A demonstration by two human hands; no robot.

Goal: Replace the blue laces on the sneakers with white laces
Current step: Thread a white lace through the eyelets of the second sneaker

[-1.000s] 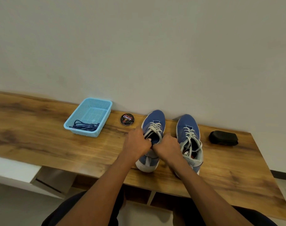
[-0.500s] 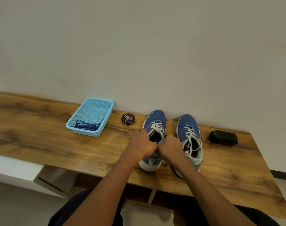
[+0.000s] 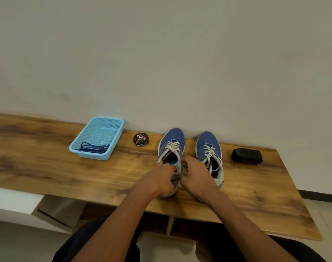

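The left sneaker (image 3: 171,148) stands on the wooden bench (image 3: 38,167), toe to the wall, heel near the bench's front edge. Both hands meet at its collar: the left hand (image 3: 161,179) and the right hand (image 3: 196,175) have curled fingers pinching the ends of its white laces (image 3: 173,146), nearly touching each other. The right sneaker (image 3: 208,148) stands just beside it, also with white lacing. That makes two sneakers. Bare bench stretches to the far left and in front of a light-blue basket (image 3: 112,122), which holds one bundle of blue laces (image 3: 93,148). One round polish tin (image 3: 141,139) sits between basket and sneakers; one black case (image 3: 246,155) lies near the bench's right end.
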